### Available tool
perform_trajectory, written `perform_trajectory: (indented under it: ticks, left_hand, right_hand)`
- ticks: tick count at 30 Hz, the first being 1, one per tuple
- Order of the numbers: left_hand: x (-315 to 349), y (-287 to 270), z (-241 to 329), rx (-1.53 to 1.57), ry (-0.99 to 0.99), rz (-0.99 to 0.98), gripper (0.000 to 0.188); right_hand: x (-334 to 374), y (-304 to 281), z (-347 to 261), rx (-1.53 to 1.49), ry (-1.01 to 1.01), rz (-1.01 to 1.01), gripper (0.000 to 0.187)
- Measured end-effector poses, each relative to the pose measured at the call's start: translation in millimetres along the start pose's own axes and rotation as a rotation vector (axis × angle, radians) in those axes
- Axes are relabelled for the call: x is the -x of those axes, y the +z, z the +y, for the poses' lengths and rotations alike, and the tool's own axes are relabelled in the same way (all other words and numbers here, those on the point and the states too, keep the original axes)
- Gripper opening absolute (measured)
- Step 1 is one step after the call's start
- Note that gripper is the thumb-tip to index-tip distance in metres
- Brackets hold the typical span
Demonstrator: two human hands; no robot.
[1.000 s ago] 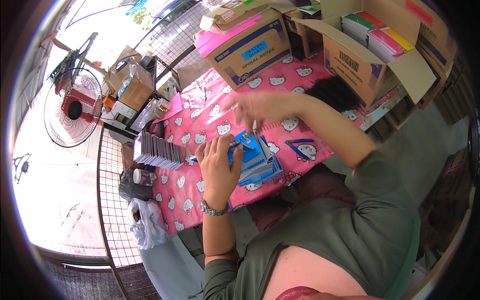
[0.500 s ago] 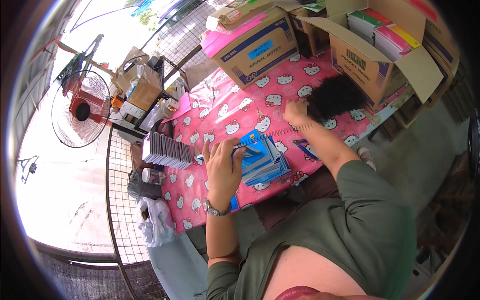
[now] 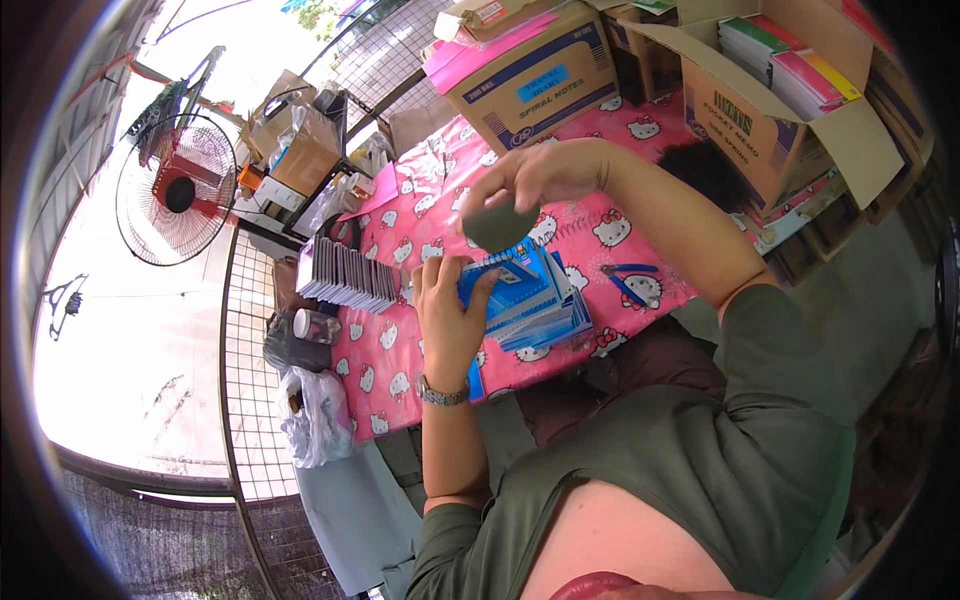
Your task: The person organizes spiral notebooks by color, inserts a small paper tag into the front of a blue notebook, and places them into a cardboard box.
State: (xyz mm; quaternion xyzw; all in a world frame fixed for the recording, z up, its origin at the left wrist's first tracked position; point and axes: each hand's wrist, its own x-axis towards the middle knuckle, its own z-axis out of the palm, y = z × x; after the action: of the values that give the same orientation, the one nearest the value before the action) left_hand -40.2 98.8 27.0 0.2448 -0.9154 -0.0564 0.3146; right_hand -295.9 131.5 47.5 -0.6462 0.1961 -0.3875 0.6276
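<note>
My left hand [image 3: 447, 305] pinches the left edge of a small blue notebook [image 3: 515, 280], its thumb across the cover. The notebook lies on a stack of similar blue notebooks [image 3: 550, 328]. A thin dark spiral wire [image 3: 570, 232] runs along its top edge and sticks out far to the right. Above that edge is my right hand [image 3: 545, 175], fingers curled by a dark green, rounded, pad-like thing [image 3: 500, 230] that it appears to hold. This thing hides part of the wire. Cutting pliers with blue handles [image 3: 632, 282] lie open right of the stack.
A pile of black spiral wires [image 3: 705, 172] lies at the right, beside an open carton [image 3: 745, 135] of notebooks. Another carton [image 3: 535, 90] stands at the back. Left are a row of bound notebooks [image 3: 345, 275], a jar [image 3: 315, 325] and a fan [image 3: 178, 192]. The pink patterned cloth [image 3: 375, 385] covers the table.
My right hand has moved left from beside the wire pile to above the notebook, where the dark green thing now shows. My left thumb has come down on the cover. The view has shifted slightly.
</note>
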Motion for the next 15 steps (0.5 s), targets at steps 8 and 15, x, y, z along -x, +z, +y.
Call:
perform_trajectory:
  ticks: [8, 15]
  left_hand:
    - [0, 1, -5, 0.008, 0.04, 0.021, 0.037]
    - [1, -1, -1, 0.1, -0.066, 0.0, 0.044]
  right_hand:
    - [-9, -4, 8, 0.23, 0.056, 0.131, 0.053]
    - [-18, -1, 8, -0.008, -0.004, 0.09, 0.049]
